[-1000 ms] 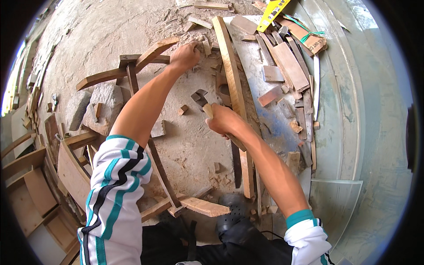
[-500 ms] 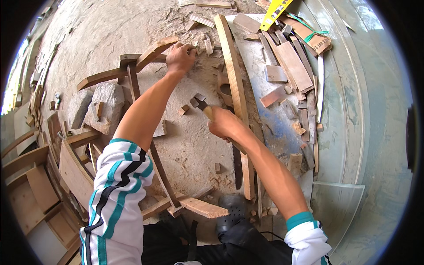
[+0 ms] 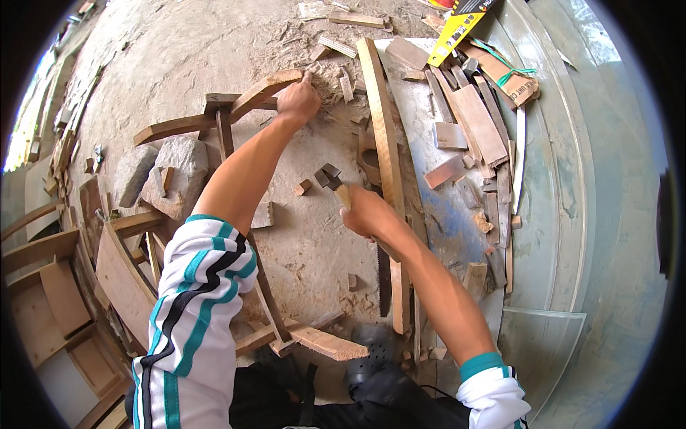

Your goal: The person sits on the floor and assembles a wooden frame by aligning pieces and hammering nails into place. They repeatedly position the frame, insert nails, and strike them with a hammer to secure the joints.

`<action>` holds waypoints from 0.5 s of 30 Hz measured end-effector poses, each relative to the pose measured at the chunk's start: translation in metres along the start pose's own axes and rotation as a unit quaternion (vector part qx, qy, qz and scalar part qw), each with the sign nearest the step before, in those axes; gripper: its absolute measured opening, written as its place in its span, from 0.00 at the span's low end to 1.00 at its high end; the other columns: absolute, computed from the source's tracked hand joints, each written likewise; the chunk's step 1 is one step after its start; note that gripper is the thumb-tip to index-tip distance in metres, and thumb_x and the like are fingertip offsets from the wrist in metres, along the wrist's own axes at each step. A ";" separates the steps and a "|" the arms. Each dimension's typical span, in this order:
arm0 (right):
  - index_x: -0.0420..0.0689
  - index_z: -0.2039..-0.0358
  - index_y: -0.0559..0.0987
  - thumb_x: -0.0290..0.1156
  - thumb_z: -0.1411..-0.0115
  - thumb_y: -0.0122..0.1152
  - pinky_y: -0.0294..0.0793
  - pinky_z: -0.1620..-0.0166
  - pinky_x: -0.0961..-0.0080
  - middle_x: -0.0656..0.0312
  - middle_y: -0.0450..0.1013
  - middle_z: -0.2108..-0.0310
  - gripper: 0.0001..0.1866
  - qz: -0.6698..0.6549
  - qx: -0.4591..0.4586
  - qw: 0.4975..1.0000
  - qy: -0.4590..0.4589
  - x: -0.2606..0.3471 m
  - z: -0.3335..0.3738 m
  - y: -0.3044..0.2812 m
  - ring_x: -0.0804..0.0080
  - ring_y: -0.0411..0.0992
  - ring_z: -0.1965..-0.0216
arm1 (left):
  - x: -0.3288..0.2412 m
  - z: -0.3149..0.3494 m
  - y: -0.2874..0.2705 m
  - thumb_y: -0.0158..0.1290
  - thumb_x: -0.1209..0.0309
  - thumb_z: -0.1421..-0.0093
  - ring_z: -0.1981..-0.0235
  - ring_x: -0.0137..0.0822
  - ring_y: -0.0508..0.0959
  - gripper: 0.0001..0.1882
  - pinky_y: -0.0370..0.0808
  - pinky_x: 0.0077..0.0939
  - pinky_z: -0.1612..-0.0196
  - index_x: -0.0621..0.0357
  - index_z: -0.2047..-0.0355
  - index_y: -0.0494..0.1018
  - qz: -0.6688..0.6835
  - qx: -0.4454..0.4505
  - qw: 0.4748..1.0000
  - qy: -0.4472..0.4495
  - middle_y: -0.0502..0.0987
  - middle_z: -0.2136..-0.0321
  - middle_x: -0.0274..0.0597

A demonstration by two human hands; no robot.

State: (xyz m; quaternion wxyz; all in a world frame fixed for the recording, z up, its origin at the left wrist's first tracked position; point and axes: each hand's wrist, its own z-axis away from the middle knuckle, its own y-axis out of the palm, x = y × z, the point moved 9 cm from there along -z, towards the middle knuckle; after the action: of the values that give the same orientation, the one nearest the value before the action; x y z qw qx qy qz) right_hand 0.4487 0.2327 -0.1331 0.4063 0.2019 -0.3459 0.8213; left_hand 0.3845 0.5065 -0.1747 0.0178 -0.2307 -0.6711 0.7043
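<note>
Bright daylight here, spread evenly over the floor, and look, beyond its left edge a strip burns out to pure white! Over on the right, the grey-green panel throws milky glare towards its far end, its long lines bowing hard. Shadows are soft, deepest around the dark shoe at the floor's near edge. Mid-view comes up crisp, while the rim softens into bluish fringe, then black

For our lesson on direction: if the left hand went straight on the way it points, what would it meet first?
The left hand would probably meet the small wood offcut beside the pale grooved strip; the hand's height is hard to judge, so it might pass over.
</note>
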 end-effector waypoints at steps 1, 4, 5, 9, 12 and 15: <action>0.30 0.51 0.70 0.22 0.44 0.50 0.75 0.77 0.60 0.40 0.77 0.69 0.19 -0.007 0.006 1.000 0.003 0.000 0.002 -0.001 0.53 0.79 0.75 | -0.002 0.000 -0.001 0.44 0.64 0.35 0.45 0.51 0.75 0.22 0.71 0.44 0.41 0.48 0.43 0.74 0.015 0.017 1.000 0.003 0.71 0.41 0.48; 0.31 0.54 0.71 0.31 0.40 0.56 0.76 0.63 0.56 0.37 0.77 0.67 0.18 -0.024 0.020 0.999 0.027 -0.005 0.002 0.001 0.45 0.79 0.66 | -0.001 0.000 -0.006 0.46 0.63 0.36 0.53 0.54 0.79 0.19 0.74 0.47 0.48 0.48 0.48 0.78 0.036 0.038 0.999 -0.006 0.79 0.52 0.51; 0.31 0.53 0.71 0.31 0.40 0.56 0.76 0.64 0.56 0.37 0.77 0.67 0.18 -0.014 0.015 1.000 0.022 -0.004 0.002 0.000 0.46 0.79 0.66 | 0.002 0.000 -0.006 0.46 0.63 0.36 0.55 0.54 0.80 0.18 0.75 0.47 0.49 0.48 0.50 0.79 0.040 0.040 0.998 -0.012 0.81 0.56 0.52; 0.31 0.52 0.71 0.30 0.40 0.55 0.76 0.65 0.57 0.37 0.77 0.67 0.19 0.000 0.021 0.999 0.024 0.002 0.004 0.000 0.48 0.79 0.68 | 0.006 0.005 -0.009 0.50 0.63 0.38 0.59 0.53 0.81 0.14 0.75 0.46 0.53 0.47 0.55 0.81 0.044 -0.007 0.997 0.066 0.83 0.62 0.50; 0.30 0.52 0.72 0.24 0.43 0.52 0.76 0.72 0.59 0.38 0.78 0.68 0.19 0.006 0.003 1.000 0.008 -0.003 -0.003 0.003 0.50 0.79 0.72 | 0.008 0.005 -0.010 0.51 0.64 0.38 0.58 0.53 0.81 0.14 0.75 0.45 0.52 0.47 0.55 0.81 0.046 -0.027 0.996 0.077 0.82 0.60 0.48; 0.30 0.52 0.72 0.21 0.45 0.50 0.76 0.75 0.60 0.39 0.78 0.68 0.19 -0.005 -0.004 1.000 0.015 -0.006 -0.002 0.002 0.51 0.80 0.73 | 0.008 0.003 -0.010 0.51 0.64 0.38 0.57 0.52 0.81 0.14 0.74 0.45 0.50 0.46 0.54 0.80 0.078 -0.040 0.996 0.032 0.82 0.58 0.48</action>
State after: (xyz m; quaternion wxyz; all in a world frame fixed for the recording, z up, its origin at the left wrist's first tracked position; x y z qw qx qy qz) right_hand 0.4503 0.2297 -0.1390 0.4166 0.1900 -0.3422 0.8205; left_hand 0.3731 0.5075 -0.1676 -0.0249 -0.3048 -0.6780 0.6684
